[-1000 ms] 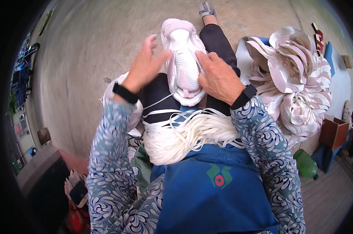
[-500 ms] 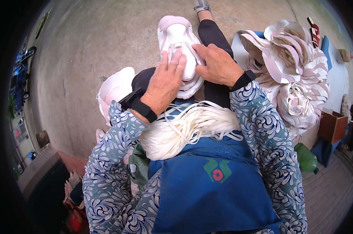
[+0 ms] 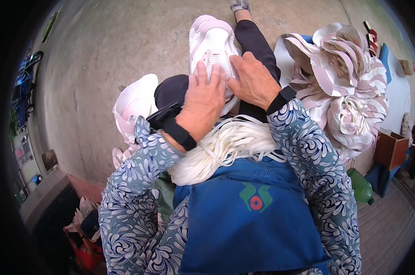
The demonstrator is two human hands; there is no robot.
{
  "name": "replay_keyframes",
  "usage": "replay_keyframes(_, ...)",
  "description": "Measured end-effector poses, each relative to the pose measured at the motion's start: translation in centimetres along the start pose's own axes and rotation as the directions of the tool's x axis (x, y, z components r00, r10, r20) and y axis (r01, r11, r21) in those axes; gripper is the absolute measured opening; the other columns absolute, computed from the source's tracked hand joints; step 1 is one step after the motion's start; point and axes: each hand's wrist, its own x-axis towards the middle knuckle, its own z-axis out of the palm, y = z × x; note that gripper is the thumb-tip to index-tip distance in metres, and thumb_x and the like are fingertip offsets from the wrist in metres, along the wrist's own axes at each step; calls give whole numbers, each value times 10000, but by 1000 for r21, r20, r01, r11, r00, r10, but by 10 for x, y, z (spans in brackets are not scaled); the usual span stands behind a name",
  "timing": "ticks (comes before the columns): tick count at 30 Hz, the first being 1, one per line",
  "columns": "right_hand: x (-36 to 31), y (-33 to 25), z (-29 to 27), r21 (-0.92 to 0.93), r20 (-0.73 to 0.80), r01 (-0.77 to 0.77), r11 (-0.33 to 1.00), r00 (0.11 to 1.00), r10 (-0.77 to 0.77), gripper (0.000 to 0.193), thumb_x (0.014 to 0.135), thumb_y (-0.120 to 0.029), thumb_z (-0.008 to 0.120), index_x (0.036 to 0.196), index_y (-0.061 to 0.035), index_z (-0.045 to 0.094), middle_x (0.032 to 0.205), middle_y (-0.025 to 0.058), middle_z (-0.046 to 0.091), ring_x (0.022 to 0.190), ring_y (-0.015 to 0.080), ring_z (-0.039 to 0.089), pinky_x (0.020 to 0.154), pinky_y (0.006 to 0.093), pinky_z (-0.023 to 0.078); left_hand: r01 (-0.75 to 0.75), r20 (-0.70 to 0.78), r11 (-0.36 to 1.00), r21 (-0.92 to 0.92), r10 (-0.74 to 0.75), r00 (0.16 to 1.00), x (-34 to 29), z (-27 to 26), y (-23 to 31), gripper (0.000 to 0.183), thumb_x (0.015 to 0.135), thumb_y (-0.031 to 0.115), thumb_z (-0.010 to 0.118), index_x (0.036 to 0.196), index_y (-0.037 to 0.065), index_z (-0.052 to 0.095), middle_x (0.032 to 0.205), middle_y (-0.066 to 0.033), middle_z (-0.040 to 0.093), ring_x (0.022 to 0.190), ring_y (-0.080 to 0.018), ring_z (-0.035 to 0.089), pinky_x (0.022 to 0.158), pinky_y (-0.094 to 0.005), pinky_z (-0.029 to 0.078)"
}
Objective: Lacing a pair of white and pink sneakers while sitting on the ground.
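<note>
Pale pink and white mesh shoe upper [image 3: 210, 46]: on lap, over dark-trousered knee. Left hand [image 3: 203, 101]: flat on upper, fingers spread, gripping nothing. Right hand [image 3: 253, 80]: pressed on upper's side, grip indiscernible. Bundle of white flat laces [image 3: 225, 146]: beneath wrists, on blue apron [image 3: 253, 220].

We wear blue sleeves patterned with white swirls, a black band on each wrist, a blue apron [image 3: 255, 224] (red-and-green emblem on it) and dark trousers
</note>
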Motion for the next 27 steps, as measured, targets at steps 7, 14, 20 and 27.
replay_keyframes(7, 6, 3, -3, -36, 52, -6, 999, 999, 8, 349, 773, -139, 584, 1059, 54, 533, 889, 271, 528, 824, 424, 570, 737, 451, 485, 245, 47, 805, -540, -262, 964, -13, -1, -33, 701, 716, 4, 632, 1356, 41, 346, 1194, -253, 474, 990, -402, 561, 837, -453, 476)
replay_keyframes(14, 13, 11, 1, -86, 99, 27, 996, 995, -18, 347, 775, -65, 569, 1099, 50, 525, 912, 268, 531, 853, 409, 586, 759, 443, 497, 290, 41, 635, -716, -377, 925, -8, 7, -45, 534, 746, -4, 569, 1262, 8, 431, 1006, -208, 571, 876, -320, 600, 789, -382, 496)
replay_keyframes(20, 13, 4, -15, -11, 107, -9, 1000, 994, 10, 389, 764, -87, 600, 1135, 3, 526, 1000, 236, 532, 883, 395, 573, 774, 423, 490, 508, 308, 414, -755, -461, 833, -8, 1, -51, 186, 745, 34, 561, 918, -12, 513, 817, -215, 596, 783, -374, 603, 714, -421, 471)
replay_keyframes(27, -17, -22, -3, -388, -6, 364, 846, 918, -398, 372, 726, -139, 648, 1084, -80, 565, 987, 119, 521, 841, 244, 557, 654, 328, 476, 502, 288, 405, -764, -483, 827, -8, 4, -53, 160, 745, 113, 616, 824, 7, 526, 715, -166, 597, 665, -319, 588, 640, -401, 467)
